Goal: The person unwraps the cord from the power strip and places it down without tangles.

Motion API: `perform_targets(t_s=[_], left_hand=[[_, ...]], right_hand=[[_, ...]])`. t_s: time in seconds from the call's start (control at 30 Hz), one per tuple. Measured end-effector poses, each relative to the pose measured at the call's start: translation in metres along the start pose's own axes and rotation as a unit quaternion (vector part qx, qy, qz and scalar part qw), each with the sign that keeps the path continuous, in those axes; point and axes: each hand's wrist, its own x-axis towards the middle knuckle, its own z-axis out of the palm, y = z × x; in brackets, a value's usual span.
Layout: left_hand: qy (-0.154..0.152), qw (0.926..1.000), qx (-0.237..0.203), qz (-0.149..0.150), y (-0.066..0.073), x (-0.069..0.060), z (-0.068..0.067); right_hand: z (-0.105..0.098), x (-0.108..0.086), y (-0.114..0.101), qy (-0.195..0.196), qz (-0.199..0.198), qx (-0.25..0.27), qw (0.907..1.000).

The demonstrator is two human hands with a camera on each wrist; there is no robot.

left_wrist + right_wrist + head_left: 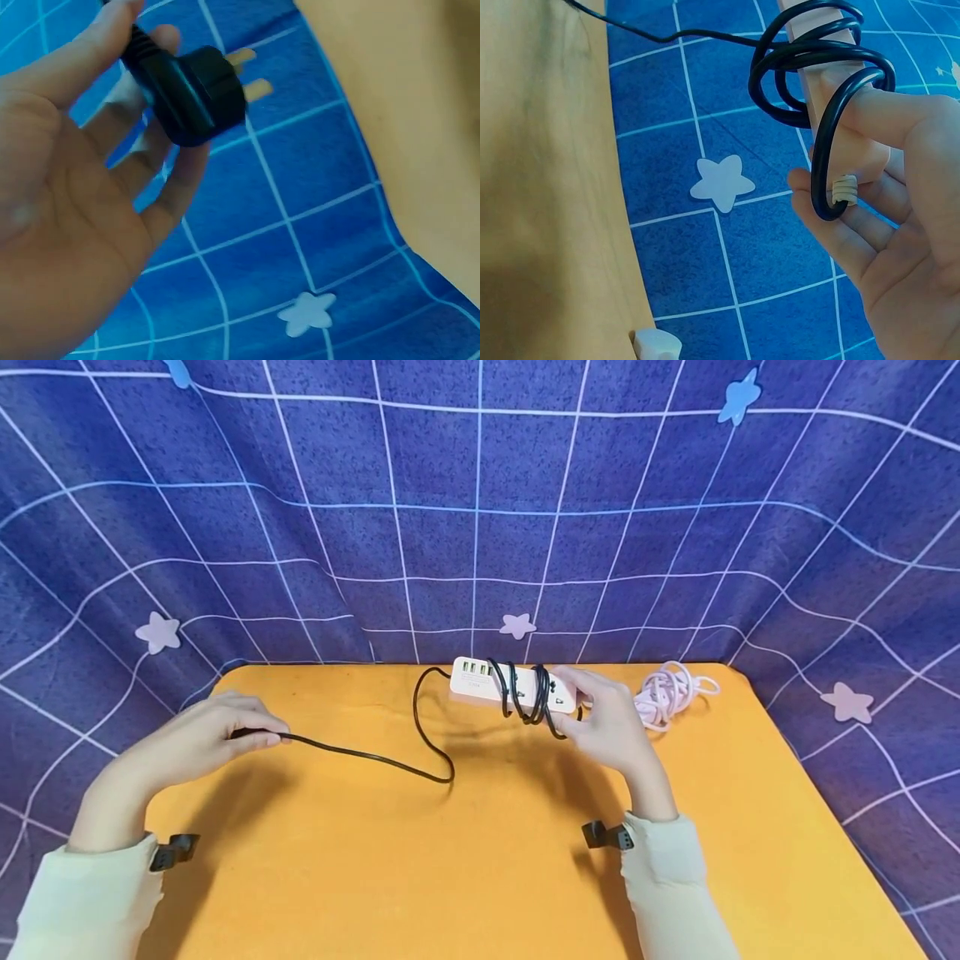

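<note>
My right hand (606, 720) grips the right end of a white power strip (474, 680), raised above the table's far side. Several loops of its black cord (862, 56) wrap around the strip's middle and right part. From there the cord's loose length dips toward the tabletop and runs left. My left hand (213, 735) pinches that cord between thumb and fingers, just behind a black plug (196, 94). In the left wrist view the plug's metal prongs point away from the palm; the head view hides most of the plug behind the hand.
A bundled white cord (666, 697) lies on the orange tabletop (405, 868), right of my right hand. Blue grid-patterned fabric (442, 535) with star shapes surrounds the table's back and sides. A small white piece (658, 345) sits by the table edge in the right wrist view.
</note>
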Motion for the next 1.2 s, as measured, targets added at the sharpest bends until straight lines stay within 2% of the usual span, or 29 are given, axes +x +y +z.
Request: perform_targets(t_s=[0.23,0.33,0.43,0.5,0.63,0.73,0.9,1.1,1.2], left_hand=[[-0.039,0.9981,0.029,-0.039,-0.019,-0.02,0.015],[-0.079,0.9949,0.019,-0.06,-0.024,-0.026,0.023],[-0.124,0.9885,-0.002,-0.087,-0.028,-0.03,0.031],[-0.142,0.9844,-0.003,-0.104,-0.031,-0.032,0.035],[-0.149,0.9806,0.024,-0.125,-0.036,-0.037,0.039],[-0.154,0.9801,0.028,-0.121,-0.038,-0.036,0.044],[-0.177,0.9761,0.006,-0.126,-0.036,-0.03,0.048],[-0.194,0.9691,-0.035,-0.148,-0.032,-0.031,0.052],[-0.192,0.9697,-0.047,-0.143,-0.029,-0.029,0.052]], right_hand=[[0.0,0.0,0.002,-0.008,0.006,0.008,0.9999],[0.0,0.0,0.003,-0.011,0.005,0.011,0.9999],[0.0,-0.001,0.002,-0.016,0.005,0.014,0.9998],[0.001,-0.001,0.002,-0.019,0.006,0.014,0.9997],[0.001,-0.002,0.001,-0.023,0.012,0.011,0.9996],[0.001,-0.003,0.0,-0.028,0.017,0.013,0.9994],[0.0,-0.002,-0.001,-0.031,0.014,0.017,0.9993],[0.001,-0.001,0.0,-0.032,0.008,0.014,0.9994],[0.001,-0.002,0.001,-0.032,0.007,0.017,0.9993]])
